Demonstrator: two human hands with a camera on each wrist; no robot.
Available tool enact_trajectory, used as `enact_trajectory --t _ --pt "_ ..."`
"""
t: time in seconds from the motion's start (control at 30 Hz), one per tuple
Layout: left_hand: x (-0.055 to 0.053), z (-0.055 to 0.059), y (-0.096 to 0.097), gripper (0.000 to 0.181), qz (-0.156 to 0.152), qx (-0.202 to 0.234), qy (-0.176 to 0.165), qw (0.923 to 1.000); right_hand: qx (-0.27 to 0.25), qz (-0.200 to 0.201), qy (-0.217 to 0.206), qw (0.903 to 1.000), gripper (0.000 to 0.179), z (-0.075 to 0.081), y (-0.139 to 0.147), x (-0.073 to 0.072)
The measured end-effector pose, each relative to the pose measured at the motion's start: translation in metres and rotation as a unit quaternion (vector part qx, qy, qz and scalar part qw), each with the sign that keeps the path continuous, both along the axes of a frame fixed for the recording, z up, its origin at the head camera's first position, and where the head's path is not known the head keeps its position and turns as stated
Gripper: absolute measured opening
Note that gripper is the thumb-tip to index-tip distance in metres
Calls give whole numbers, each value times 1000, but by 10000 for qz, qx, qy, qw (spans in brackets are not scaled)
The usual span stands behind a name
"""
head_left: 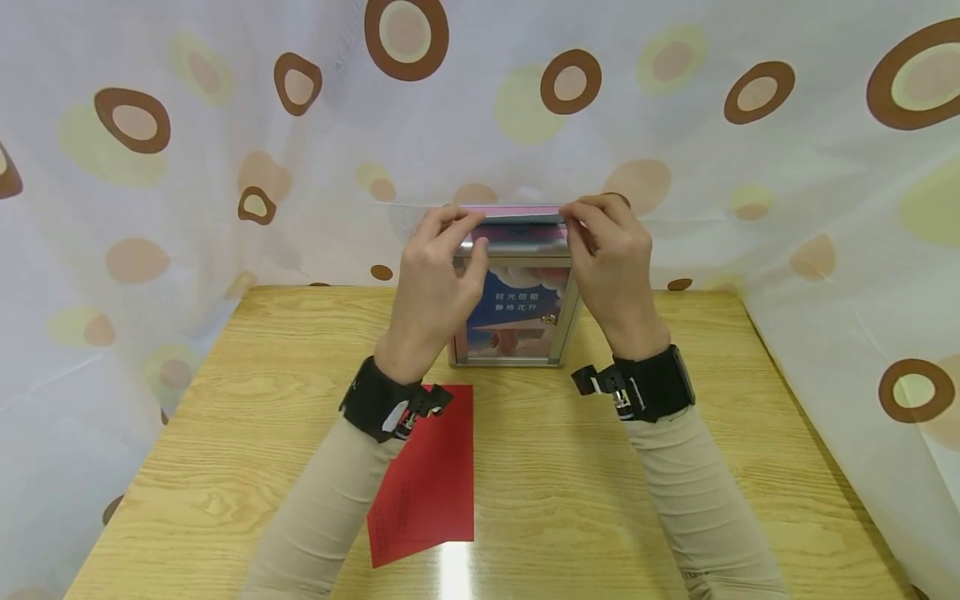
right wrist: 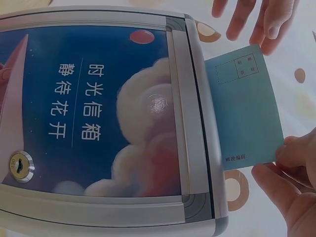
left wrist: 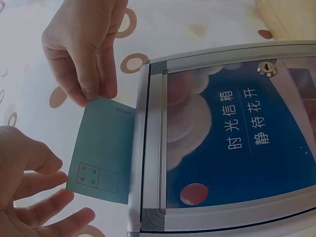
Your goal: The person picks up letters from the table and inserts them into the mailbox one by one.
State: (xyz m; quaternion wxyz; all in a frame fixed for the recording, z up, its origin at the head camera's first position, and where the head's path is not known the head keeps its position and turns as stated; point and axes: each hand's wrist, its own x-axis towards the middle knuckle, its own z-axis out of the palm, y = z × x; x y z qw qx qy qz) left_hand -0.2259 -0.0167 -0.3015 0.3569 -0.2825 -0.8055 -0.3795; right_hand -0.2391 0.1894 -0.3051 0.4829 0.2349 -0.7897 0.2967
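A mailbox (head_left: 517, 354) with a metal frame and a blue printed front with white characters stands upright at the back of the table. A light blue envelope (right wrist: 244, 118) stands partly in the slot at its top, its lower part hidden inside. My right hand (head_left: 615, 267) pinches one upper corner of the envelope between thumb and fingers. At the opposite side, my left hand (head_left: 442, 271) has its fingers spread, with fingertips right at the envelope's edge in the left wrist view.
A red envelope (head_left: 442, 475) lies on the wooden table (head_left: 570, 500), partly under my left forearm. The mailbox front carries a small lock (right wrist: 21, 167). Behind the table and along its sides hangs a white cloth (head_left: 465, 142) with brown and yellow circles.
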Motion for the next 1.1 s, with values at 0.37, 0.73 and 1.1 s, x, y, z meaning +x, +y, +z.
enact_trajectory --t 0.37,0.73,1.1 --pt "-4 -4 3 31 124 -80 -352 9993 138 -30 -115 9998 15 -7 2 -6" --pt "-8 -5 5 35 299 -437 -527 9972 -17 -29 -382 9993 14 -11 0 -13" --pt "-10 -6 6 41 388 -843 -530 9943 -7 83 -682 9976 16 -12 1 -16"
